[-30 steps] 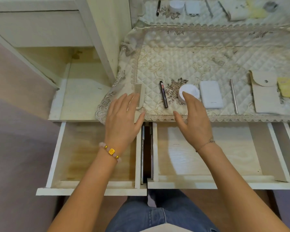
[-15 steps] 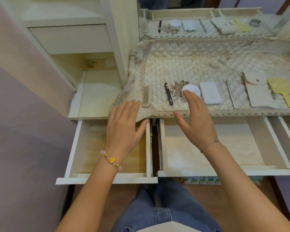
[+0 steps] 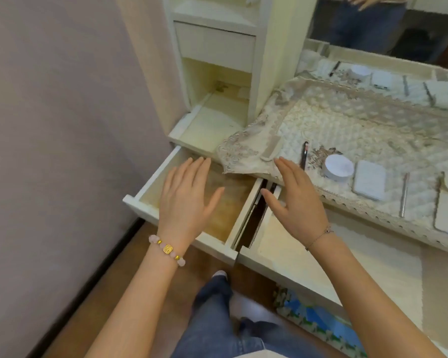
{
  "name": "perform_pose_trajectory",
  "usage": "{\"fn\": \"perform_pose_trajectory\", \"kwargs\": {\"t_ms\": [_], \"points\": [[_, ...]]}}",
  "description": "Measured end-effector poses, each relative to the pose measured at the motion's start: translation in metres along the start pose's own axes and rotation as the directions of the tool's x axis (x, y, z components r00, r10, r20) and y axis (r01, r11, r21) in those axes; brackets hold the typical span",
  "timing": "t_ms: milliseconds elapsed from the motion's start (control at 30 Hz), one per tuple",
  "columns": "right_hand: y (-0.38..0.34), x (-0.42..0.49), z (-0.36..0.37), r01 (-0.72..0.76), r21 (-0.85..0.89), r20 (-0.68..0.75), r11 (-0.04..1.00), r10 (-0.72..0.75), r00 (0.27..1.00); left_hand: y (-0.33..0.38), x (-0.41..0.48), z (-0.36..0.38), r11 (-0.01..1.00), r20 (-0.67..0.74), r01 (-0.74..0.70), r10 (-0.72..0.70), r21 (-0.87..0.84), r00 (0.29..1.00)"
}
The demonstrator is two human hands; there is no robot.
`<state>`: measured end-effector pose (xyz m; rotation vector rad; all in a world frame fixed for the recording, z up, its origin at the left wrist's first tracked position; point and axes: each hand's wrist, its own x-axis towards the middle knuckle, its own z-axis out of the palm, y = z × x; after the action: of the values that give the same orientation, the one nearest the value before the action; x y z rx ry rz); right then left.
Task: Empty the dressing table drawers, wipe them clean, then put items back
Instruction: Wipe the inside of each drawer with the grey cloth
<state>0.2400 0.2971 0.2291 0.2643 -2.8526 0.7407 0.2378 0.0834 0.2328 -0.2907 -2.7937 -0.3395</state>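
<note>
Two white drawers stand pulled out under the dressing table. The left drawer [image 3: 150, 188] has a stained, bare wooden bottom; the right drawer [image 3: 282, 244] also shows a bare bottom. My left hand [image 3: 185, 200] hovers flat and open over the left drawer. My right hand [image 3: 298, 200] is open above the gap between the drawers, fingertips near the cloth's edge. On the quilted lace cloth [image 3: 347, 130] lie a small comb [image 3: 270, 151], a dark pen [image 3: 304, 155], a round white jar [image 3: 338, 167], a white flat case [image 3: 369, 183] and a thin metal stick [image 3: 404, 195].
A pale wall [image 3: 62, 125] runs close on the left. A tall white side unit [image 3: 217, 73] with an open shelf stands behind the left drawer. A mirror [image 3: 386, 29] rises at the back. Below are wooden floor, my jeans and a patterned mat [image 3: 318, 324].
The view has swung left and tilted. Both hands have drawn back from the cloth's items; the right hand has left the white jar and now sits over the drawers' gap.
</note>
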Motion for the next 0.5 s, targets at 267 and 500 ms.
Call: {"fn": "perform_pose_trajectory", "kwargs": {"t_ms": [267,500], "points": [[-0.059,-0.020,0.023,0.382,0.085,0.202,0.920,-0.391,0.898,-0.012,-0.129,-0.058,0.905,-0.163,0.410,-0.390,0.114,0.906],[-0.183,-0.069,0.055,0.653,0.341,0.246,0.676,-0.735,0.632,-0.019,-0.278,-0.133,0.611,-0.350,0.769,-0.690,0.187,0.634]]}}
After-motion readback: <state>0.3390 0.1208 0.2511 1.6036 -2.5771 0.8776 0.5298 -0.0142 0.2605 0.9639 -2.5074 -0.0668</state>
